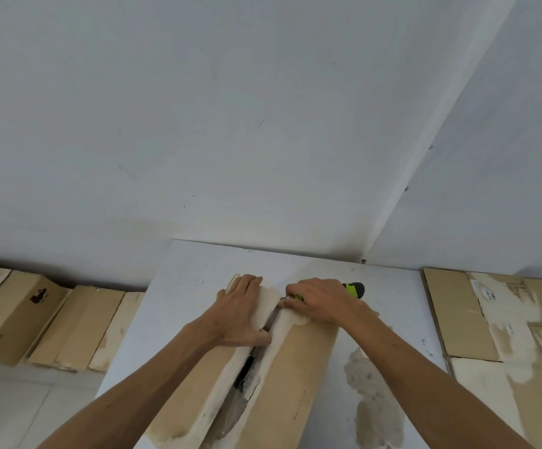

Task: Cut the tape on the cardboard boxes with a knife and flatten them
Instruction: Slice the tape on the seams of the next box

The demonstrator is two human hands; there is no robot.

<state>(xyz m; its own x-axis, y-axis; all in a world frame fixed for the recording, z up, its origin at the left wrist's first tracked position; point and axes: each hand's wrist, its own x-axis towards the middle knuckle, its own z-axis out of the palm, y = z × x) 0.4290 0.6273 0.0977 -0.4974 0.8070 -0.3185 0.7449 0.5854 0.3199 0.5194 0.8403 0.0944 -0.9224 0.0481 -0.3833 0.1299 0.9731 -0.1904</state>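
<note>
A long brown cardboard box (pixel 298 367) lies lengthwise on a white table (pixel 195 280). Its top seam gapes open down the middle, with pale torn tape along both flap edges. My left hand (pixel 243 311) lies flat on the left flap, fingers straight, thumb at the seam. My right hand (pixel 319 301) grips a knife with a green and black handle (pixel 355 288) at the far end of the seam. The blade is hidden under my fingers.
Several closed cardboard boxes (pixel 20 319) stand in a row on the floor at the left, against the wall. Flattened cardboard (pixel 457 319) lies stacked on the right side of the table. White walls meet in a corner behind the table.
</note>
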